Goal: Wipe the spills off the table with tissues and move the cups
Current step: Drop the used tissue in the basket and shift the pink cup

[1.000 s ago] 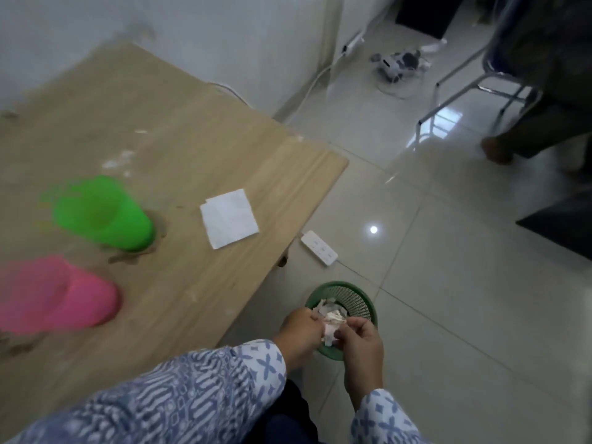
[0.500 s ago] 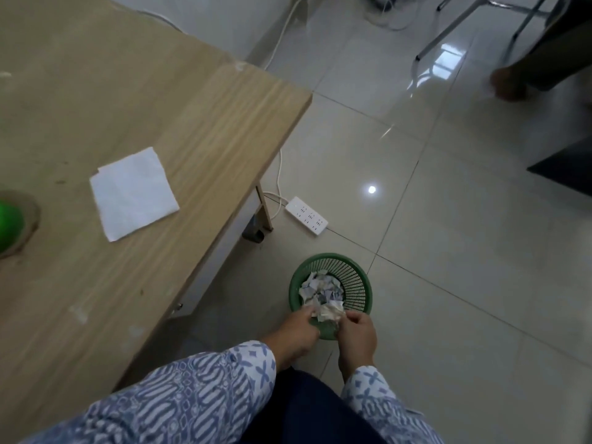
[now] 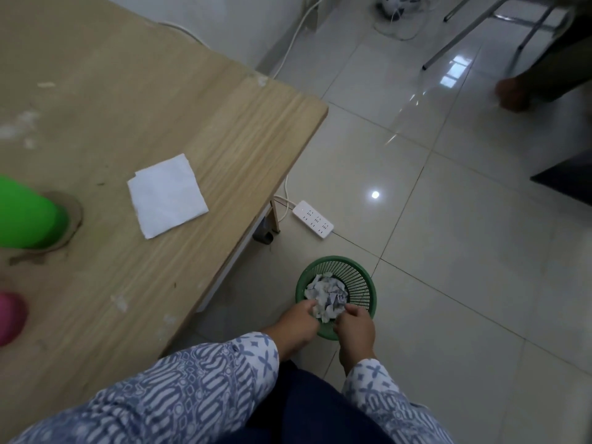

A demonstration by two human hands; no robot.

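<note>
Head view: our left hand (image 3: 298, 319) and right hand (image 3: 356, 325) pinch a wad (image 3: 324, 311) so near the bin (image 3: 363, 283) rim it could fall outside.

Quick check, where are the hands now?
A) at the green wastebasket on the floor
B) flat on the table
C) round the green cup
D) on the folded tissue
A: the left hand and right hand both pinch crumpled tissue over the green wastebasket beside the table.

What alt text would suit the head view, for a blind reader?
The left hand and right hand grip a crumpled wad at a green floor basket. The table beside holds a flat tissue, green cup and pink cup.
</note>
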